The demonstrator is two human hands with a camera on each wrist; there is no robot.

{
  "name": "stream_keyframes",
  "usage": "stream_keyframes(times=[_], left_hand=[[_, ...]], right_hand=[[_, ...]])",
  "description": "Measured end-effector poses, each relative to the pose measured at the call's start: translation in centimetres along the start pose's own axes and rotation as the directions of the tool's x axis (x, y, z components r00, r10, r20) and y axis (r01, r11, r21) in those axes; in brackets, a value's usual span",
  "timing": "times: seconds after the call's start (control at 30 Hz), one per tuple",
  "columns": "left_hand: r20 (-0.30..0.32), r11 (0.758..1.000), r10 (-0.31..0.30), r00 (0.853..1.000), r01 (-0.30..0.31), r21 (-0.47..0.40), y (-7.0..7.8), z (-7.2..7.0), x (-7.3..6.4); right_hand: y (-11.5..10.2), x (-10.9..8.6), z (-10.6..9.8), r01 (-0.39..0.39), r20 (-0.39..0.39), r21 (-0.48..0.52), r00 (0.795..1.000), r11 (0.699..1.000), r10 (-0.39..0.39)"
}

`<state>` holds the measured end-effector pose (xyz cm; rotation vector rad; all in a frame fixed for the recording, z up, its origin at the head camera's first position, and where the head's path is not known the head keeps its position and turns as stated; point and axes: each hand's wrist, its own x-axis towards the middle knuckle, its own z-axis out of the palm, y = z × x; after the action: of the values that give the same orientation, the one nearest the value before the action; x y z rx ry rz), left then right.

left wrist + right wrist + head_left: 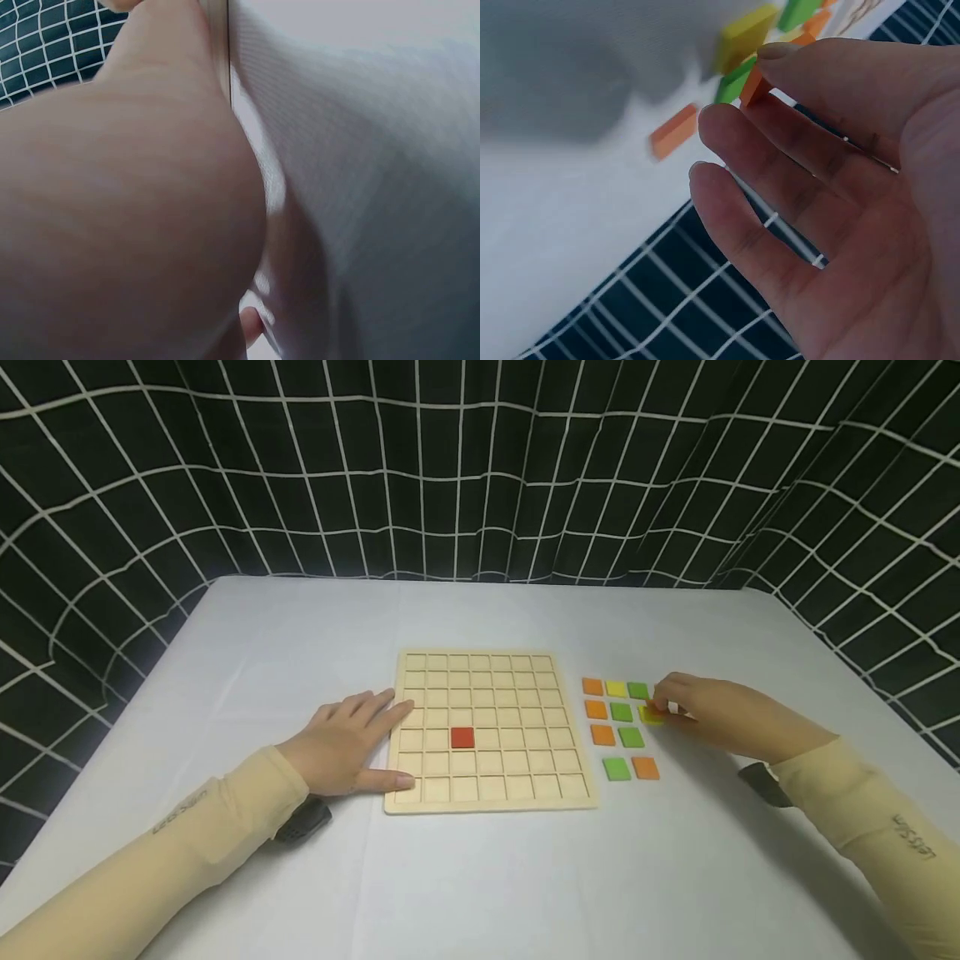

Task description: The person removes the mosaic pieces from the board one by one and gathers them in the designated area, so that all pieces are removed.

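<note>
A square wooden grid board (517,762) lies flat on the table, one red tile (462,737) sitting in a cell left of its middle. My left hand (345,747) rests at the board's left edge with fingers and thumb extended over it; the left wrist view is mostly filled by that hand (135,195). To the right of the board, my right hand (705,706) pinches an orange tile (754,87) between thumb and index finger, just above a yellow tile (649,717). Its other fingers are loosely bent in the right wrist view.
Loose orange (602,735), green (632,737) and yellow tiles (616,688) lie in short rows between the board and my right hand. A white cloth (480,885) covers the table. Behind and around it hangs a dark curtain (442,460) with white grid lines.
</note>
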<state>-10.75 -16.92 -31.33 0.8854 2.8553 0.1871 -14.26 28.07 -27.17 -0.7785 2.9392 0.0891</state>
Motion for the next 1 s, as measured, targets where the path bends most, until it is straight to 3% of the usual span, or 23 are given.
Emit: stream_keyframes(times=[0.3,0.67,1.0], left_hand=[[-0.032,1.0,-0.013,0.999,0.013,-0.007,-0.3,0.0,-0.3],[-0.047,1.0,-0.006,0.999,0.005,-0.011,-0.3,0.1,-0.4],[-0.027,1.0,0.009,1.0,-0.009,-0.006,-0.2,0.2,0.0]], right_hand=[[2.1,-0.9,0.6,-0.069,0.027,0.041,0.997,0.997,0.068],[2.2,-1.0,1.1,-0.011,-0.018,0.042,1.0,0.999,0.012],[1.8,-1.5,1.4,-0.031,-0.021,0.05,0.999,0.998,0.032]])
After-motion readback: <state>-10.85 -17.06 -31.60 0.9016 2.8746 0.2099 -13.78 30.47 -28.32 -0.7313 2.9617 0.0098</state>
